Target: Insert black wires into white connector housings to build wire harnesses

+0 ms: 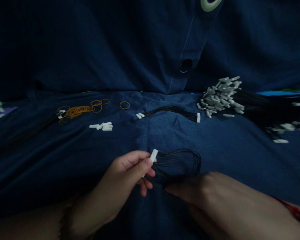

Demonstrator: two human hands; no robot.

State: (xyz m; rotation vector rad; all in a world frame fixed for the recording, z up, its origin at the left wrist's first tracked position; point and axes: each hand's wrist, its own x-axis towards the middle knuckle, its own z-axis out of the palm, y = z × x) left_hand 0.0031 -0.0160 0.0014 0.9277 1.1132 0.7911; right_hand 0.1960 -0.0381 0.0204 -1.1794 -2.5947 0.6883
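My left hand point(132, 170) is closed, with the thumb pressing a white plastic connector point(154, 155) against the fingers. From that connector, thin black wires point(185, 151) run right, bend in a loop and come back toward my hands. My right hand point(202, 191) is at the lower side of this loop, its fingers drawn together around the wires. Its fingertips are dark and slightly blurred, so the exact grip is partly hidden. Beyond both hands lies a separate wire harness point(172, 109), with small white connectors at its left end and a wider one at its right.
Orange rubber bands point(78, 111) lie in a heap at the left, with one loose band point(124, 105) apart. Several small white connectors point(102, 126) sit nearer. At right is a large pile of white-ended wires point(221, 96). Dark blue cloth point(130, 140) covers the surface.
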